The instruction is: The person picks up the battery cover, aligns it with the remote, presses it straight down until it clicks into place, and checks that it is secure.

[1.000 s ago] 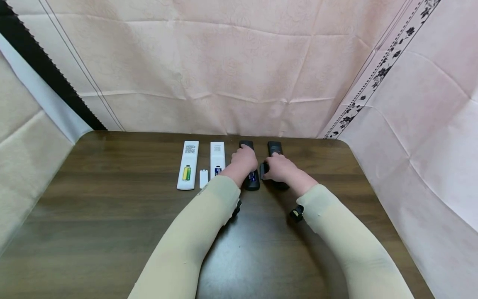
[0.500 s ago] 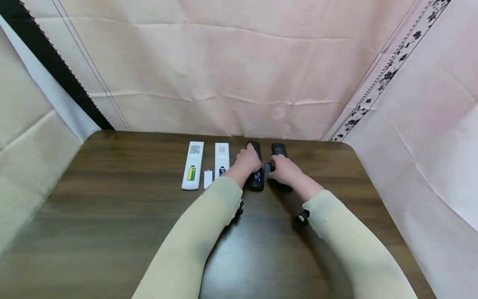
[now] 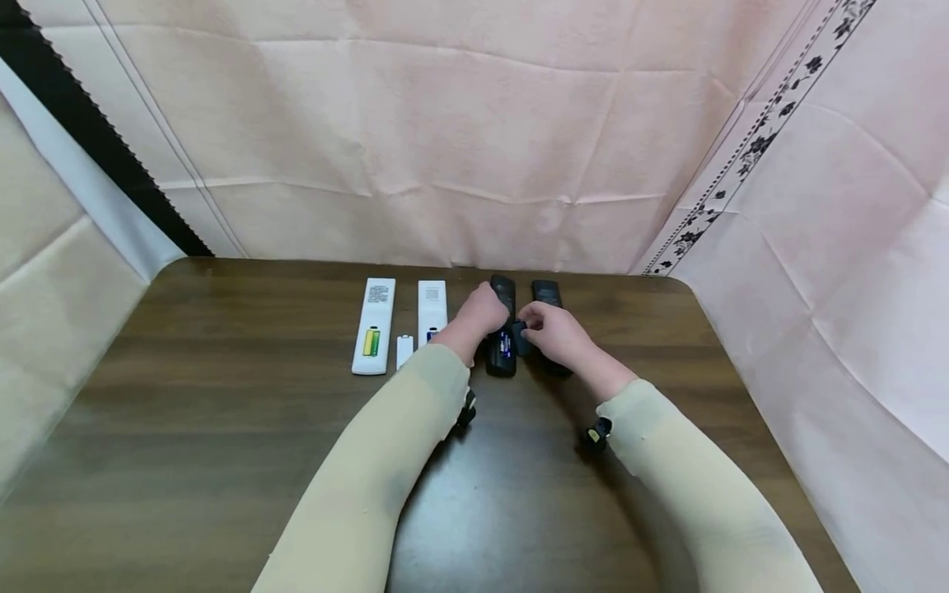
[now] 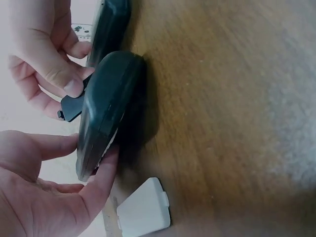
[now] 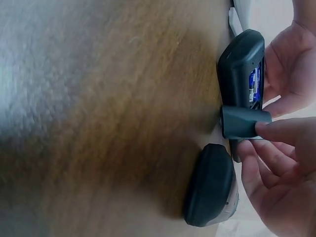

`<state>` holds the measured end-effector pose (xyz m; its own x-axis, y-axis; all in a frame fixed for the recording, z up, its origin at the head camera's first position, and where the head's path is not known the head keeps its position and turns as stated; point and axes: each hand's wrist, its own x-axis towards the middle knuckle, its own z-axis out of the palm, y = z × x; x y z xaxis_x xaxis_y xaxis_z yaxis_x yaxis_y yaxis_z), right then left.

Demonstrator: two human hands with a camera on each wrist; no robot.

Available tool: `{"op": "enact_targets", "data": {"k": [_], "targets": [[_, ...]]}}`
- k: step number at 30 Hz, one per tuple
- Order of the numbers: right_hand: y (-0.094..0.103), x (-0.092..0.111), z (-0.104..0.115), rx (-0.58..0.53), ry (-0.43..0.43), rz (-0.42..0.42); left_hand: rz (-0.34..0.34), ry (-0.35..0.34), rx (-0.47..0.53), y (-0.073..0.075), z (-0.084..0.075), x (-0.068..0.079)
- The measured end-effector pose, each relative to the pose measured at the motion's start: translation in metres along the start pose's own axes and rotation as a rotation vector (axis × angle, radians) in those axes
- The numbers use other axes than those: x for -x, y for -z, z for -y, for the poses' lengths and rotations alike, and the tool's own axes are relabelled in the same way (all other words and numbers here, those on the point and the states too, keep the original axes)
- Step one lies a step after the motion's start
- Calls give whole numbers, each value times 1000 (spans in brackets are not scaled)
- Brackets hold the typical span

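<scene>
My left hand (image 3: pixel 485 311) grips a black remote control (image 3: pixel 502 356) from its left side, fingers along its edge and underside in the left wrist view. The remote lies with its back up, and blue batteries (image 5: pixel 254 86) show in its uncovered compartment. My right hand (image 3: pixel 559 331) pinches a dark battery cover (image 5: pixel 241 123) between thumb and fingers. The cover is tilted beside the remote's right edge, overlapping that edge in the right wrist view. A second black remote (image 5: pixel 210 187) lies just right, partly beneath my right hand in the head view.
To the left lie two white remotes, one (image 3: pixel 374 317) with a yellow-green battery showing, the other (image 3: pixel 432 305) partly behind the left forearm. A small white battery cover (image 3: pixel 404 350) sits between them. A pale cloth (image 3: pixel 445 148) hangs behind the brown table (image 3: pixel 222 395).
The left hand has shifted down to the remote's left side, and the remote's far end has swung right. The right hand's fingers have lifted and re-angled the dark cover beside it.
</scene>
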<state>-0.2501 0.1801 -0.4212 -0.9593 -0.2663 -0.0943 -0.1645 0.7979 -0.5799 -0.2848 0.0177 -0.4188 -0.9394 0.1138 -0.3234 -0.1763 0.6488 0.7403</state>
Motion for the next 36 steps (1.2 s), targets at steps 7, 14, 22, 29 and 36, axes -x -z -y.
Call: {"op": "enact_targets", "data": {"k": [7, 14, 22, 29, 36], "targets": [[-2, 2, -1, -42, -11, -32, -7, 46, 238, 0, 6, -2], [3, 12, -1, -270, -64, -47, -2, 44, 341, -1, 9, -1], [8, 24, 0, -471, -71, -93, -59, 44, 549, 3, 9, 8], [7, 34, 8, -538, -57, -70, -70, 0, 580, 6, 10, 20], [3, 40, 14, -558, -44, -59, -53, -36, 617, 4, 12, 27]]}}
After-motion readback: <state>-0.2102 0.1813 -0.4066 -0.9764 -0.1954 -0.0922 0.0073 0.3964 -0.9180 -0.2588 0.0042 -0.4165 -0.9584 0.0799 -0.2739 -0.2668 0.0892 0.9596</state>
